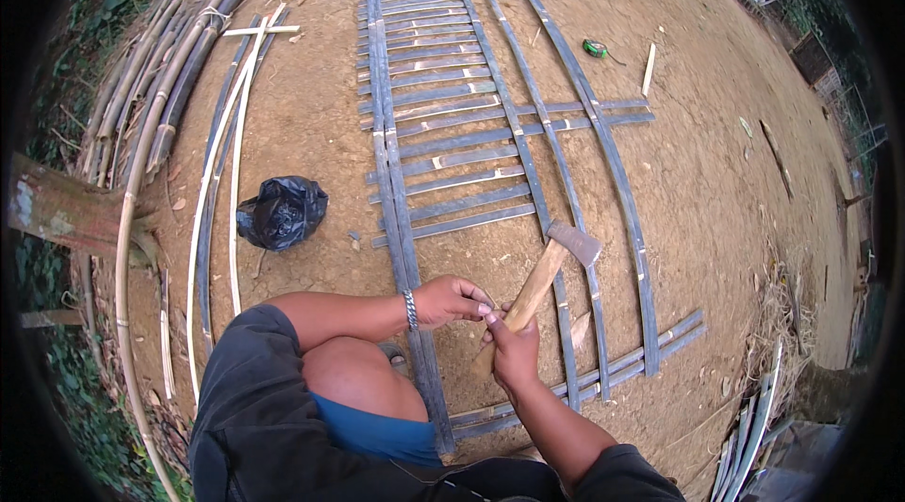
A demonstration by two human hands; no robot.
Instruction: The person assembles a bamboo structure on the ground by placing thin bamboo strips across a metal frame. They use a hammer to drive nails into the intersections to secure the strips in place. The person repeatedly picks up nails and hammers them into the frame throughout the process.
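Note:
My right hand (515,351) is wrapped round the wooden handle of a hatchet (539,285), whose metal head points up and away from me. Close beside it, my left hand (451,302) has thumb and fingers pinched together, meeting the right thumb; whatever small thing is between them is too small to make out. Beneath both hands lies a flat lattice of dark split-bamboo slats (462,160). Its short crosspieces sit close together on the left side, while several long slats run away from me on the right.
A black plastic bag (283,212) sits on the dirt left of the lattice, near pale bamboo strips (238,153). Long bamboo poles (141,139) and a tree trunk (71,210) stand farther left. A green tape measure (595,48) lies at the far right.

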